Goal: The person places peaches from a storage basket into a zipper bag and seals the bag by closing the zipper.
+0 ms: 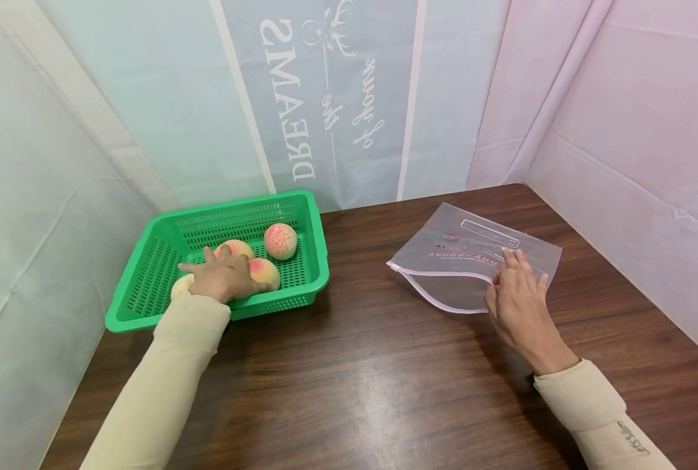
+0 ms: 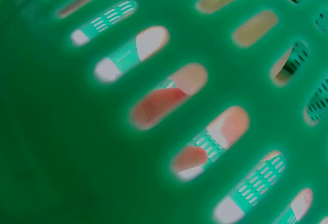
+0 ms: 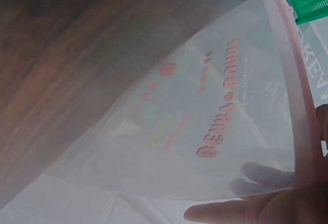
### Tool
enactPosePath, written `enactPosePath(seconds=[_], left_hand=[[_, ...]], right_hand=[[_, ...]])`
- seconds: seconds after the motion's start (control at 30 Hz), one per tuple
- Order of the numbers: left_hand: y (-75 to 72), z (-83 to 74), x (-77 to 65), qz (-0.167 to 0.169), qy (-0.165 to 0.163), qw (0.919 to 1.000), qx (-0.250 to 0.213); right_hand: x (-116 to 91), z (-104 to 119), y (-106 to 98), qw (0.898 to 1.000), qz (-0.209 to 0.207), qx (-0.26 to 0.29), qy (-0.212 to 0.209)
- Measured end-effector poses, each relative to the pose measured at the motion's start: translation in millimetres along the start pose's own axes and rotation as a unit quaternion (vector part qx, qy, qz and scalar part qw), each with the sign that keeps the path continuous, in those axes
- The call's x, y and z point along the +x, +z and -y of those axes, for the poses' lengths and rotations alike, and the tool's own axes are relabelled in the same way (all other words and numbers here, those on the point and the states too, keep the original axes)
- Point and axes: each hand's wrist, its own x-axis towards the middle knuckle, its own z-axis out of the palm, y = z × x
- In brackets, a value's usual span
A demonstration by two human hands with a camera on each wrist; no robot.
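Note:
A green plastic basket (image 1: pixel 319 261) on the left holds several peaches. My left hand (image 1: pixel 222 274) reaches into it with fingers spread over the peaches. Its thumb lies along a yellow-red peach (image 1: pixel 264 271), and its fingertips are by another peach (image 1: pixel 239 248). A pale peach (image 1: pixel 181 286) shows beside the wrist; a speckled pink peach (image 1: pixel 281 241) sits apart at the back right. On the right, my right hand (image 1: pixel 519 300) pinches the mouth edge of a clear zipper bag (image 1: pixel 443 235). The bag's mouth gapes toward me, and some fingers (image 3: pixel 261 175) show through its film.
The brown wooden table (image 1: pixel 349 391) extends between basket and bag and toward me. Pale cloth with printed lettering (image 1: pixel 337 98) hangs behind it, and cloth walls stand at both sides. Basket slots (image 2: pixel 220 131) fill the left wrist view, partly hiding the hand and fruit.

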Motion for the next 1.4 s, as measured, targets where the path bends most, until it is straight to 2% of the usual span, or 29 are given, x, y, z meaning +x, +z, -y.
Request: enactPosePath(seconds=[0.23,0.9,1.1,1.4], left_hand=[[1.1,1.2,2.2,0.003,0.005,1.0,-0.005],[9.3,3.6,10.4,0.016,-0.013,0.9998,-0.001],[11.3,3.6,12.4,-0.011,-0.014,0.9998,0.0],[12.8,3.8,14.0,-0.055,-0.011,0.9982,-0.022]], right_hand=[[0.0,-1.3,-0.4,1.0,0.0,0.0,-0.002],[-0.8,-2.8,-1.2,1.0,0.004,0.003,0.01],[-1.6,-3.7,0.0,1.0,0.007,0.003,0.012],[-2.4,-4.2,0.1,1.0,0.009,0.004,0.012]])
